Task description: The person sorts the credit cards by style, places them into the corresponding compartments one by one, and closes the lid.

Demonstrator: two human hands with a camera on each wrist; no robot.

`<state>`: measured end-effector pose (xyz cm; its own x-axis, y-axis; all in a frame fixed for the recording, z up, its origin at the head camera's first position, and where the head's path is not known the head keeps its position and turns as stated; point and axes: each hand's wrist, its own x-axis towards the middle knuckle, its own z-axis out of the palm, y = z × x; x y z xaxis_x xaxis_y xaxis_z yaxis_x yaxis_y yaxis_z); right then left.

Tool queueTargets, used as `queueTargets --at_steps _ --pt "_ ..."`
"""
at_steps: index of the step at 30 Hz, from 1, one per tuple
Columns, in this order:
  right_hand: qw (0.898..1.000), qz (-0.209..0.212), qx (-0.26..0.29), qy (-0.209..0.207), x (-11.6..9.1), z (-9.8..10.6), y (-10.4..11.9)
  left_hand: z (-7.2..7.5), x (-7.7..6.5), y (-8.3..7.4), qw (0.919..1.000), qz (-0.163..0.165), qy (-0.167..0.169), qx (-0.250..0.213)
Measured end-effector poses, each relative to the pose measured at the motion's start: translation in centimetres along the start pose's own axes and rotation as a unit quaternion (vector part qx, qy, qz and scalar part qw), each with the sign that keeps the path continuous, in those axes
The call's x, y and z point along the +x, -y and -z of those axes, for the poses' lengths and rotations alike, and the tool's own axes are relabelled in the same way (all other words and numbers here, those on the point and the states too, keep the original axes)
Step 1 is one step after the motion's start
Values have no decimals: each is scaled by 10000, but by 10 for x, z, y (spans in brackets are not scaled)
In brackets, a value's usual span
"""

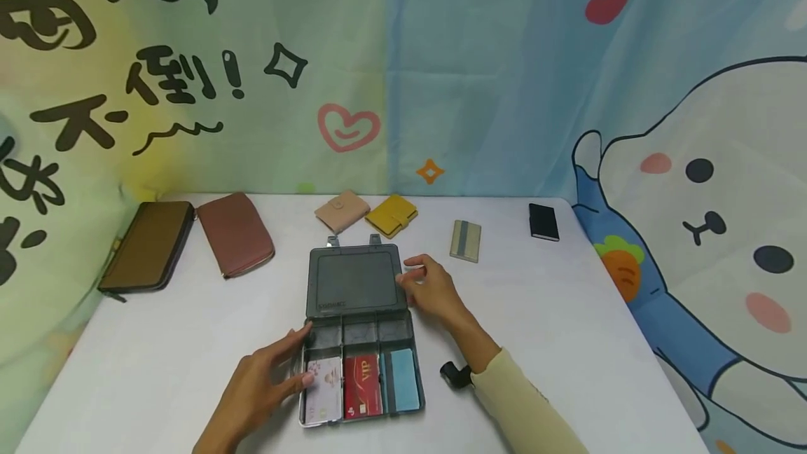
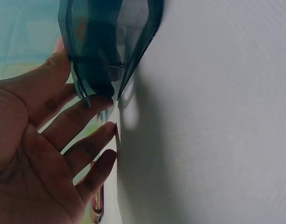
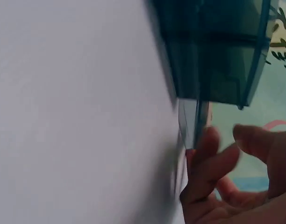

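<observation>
A grey see-through plastic card case [image 1: 342,352] lies unfolded on the table, its lid [image 1: 358,279] laid back away from me. Its near row of compartments holds a white patterned card [image 1: 323,389], a red card marked VIP [image 1: 363,385] and a light blue card [image 1: 403,379]. My left hand [image 1: 255,387] touches the case's left edge, thumb and forefinger spread apart along it. My right hand [image 1: 435,293] is at the lid's right edge, fingers loosely bent. In the right wrist view, the thumb [image 3: 255,140] stands apart from the lid.
Back left lie a brown dark-edged zip wallet [image 1: 148,246] and a reddish-brown one [image 1: 236,235]. Behind the case are a beige wallet [image 1: 342,211] and a yellow wallet [image 1: 391,214]. Farther right lie a grey-banded beige card holder [image 1: 465,241] and a small black notebook-like item [image 1: 543,221]. A printed curtain [image 1: 479,90] hangs behind.
</observation>
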<state>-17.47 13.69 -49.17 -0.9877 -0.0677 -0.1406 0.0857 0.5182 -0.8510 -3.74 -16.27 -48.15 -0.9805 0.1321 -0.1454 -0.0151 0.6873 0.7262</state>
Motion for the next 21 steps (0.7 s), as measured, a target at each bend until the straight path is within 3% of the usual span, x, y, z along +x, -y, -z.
queueTargets --at_steps 3,7,11,15,21 --pt "9952 -319 929 8 7 -2 -1 -1 1 1 9999 -122 -42 -72" --pt "9857 -324 1626 -315 9 -2 3 -1 2 3 9995 -276 -98 -105" --pt "9794 -198 1979 -342 7 4 9 -3 4 2 9996 -250 -127 -78" --pt "9757 -159 2185 -99 0 13 13 -4 8 0 9998 -144 -71 -138" --pt "9689 1 2470 106 -11 19 2 -10 11 4 9975 -102 66 -692"
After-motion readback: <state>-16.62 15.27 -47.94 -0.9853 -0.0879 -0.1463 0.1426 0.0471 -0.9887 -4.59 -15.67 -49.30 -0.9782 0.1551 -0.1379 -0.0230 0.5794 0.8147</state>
